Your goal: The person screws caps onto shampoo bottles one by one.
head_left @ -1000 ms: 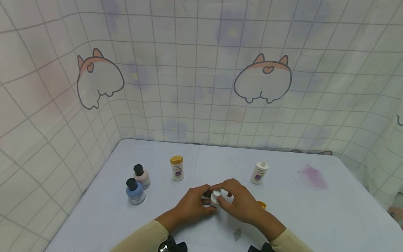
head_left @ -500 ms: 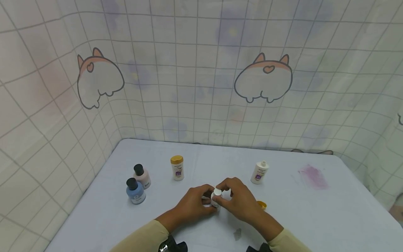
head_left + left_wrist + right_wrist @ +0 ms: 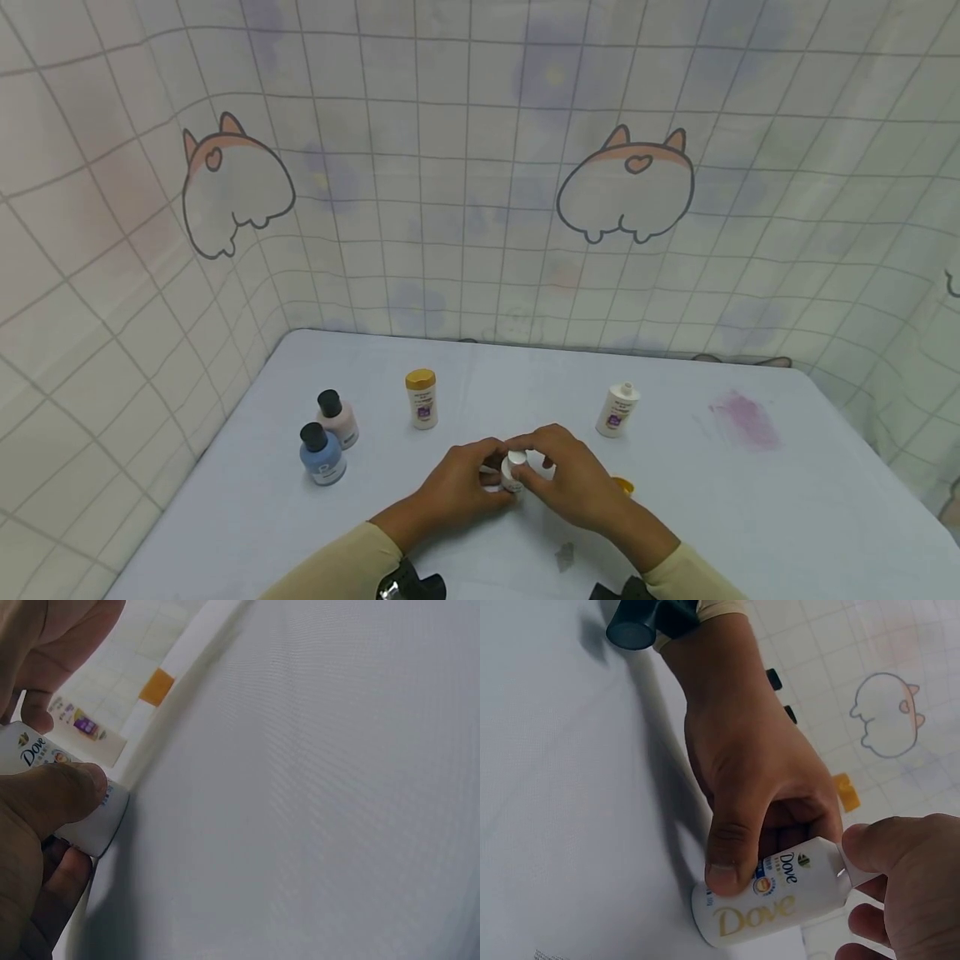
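Observation:
A small white Dove bottle [image 3: 780, 889] stands at the front middle of the table. My left hand [image 3: 457, 487] grips its body, the thumb pressed across the label in both wrist views. From the other side my right hand [image 3: 573, 483] pinches the white cap [image 3: 517, 457] between thumb and fingers. The cap sits on the bottle's neck; in the right wrist view fingertips partly cover it. Beside the right wrist lies a yellow lid [image 3: 622, 484], half hidden by the arm.
Behind the hands stands a white bottle with a yellow cap [image 3: 422, 400]. Farther right is an uncapped-looking white bottle [image 3: 618, 410] with a narrow top. Blue [image 3: 323, 457] and pale pink [image 3: 339, 421] black-capped bottles stand at left. A pink stain [image 3: 747, 421] marks the white table [image 3: 750, 517].
The right hand's fingers drew in round the cap half a second ago, and now the index finger reaches farther left over it. My left hand and the bottle stay nearly still.

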`<state>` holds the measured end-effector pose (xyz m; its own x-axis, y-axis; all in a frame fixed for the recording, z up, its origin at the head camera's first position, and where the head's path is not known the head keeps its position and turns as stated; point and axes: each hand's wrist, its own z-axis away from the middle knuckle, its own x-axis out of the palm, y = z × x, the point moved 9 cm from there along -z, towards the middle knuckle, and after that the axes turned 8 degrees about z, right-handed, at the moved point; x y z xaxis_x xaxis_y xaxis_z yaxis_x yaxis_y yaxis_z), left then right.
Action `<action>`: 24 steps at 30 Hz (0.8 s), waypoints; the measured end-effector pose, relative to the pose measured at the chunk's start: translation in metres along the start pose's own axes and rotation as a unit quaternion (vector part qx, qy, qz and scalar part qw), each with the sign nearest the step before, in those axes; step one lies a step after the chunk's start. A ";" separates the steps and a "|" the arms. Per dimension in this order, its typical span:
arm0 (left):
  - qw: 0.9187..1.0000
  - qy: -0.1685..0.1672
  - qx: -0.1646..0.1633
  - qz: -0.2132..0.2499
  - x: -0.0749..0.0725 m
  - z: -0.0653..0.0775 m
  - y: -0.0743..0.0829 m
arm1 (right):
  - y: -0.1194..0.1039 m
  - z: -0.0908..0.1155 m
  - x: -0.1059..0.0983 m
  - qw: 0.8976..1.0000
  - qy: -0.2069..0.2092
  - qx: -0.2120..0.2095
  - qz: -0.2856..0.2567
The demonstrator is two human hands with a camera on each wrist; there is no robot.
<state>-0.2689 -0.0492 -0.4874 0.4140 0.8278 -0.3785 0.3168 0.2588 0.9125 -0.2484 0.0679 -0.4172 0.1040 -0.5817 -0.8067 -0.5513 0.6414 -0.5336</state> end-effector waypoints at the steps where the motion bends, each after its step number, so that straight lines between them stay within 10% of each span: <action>1: 1.000 -0.001 0.000 0.003 0.000 0.000 0.000 | 0.001 0.000 0.000 1.000 0.002 0.003 0.000; 24: 1.000 0.005 -0.017 -0.008 0.000 0.001 0.000 | 0.002 0.005 0.004 0.999 0.016 0.019 0.034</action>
<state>-0.2677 -0.0497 -0.4877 0.3996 0.8286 -0.3921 0.2943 0.2891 0.9109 -0.2452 0.0692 -0.4225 0.0403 -0.5523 -0.8327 -0.5234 0.6982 -0.4885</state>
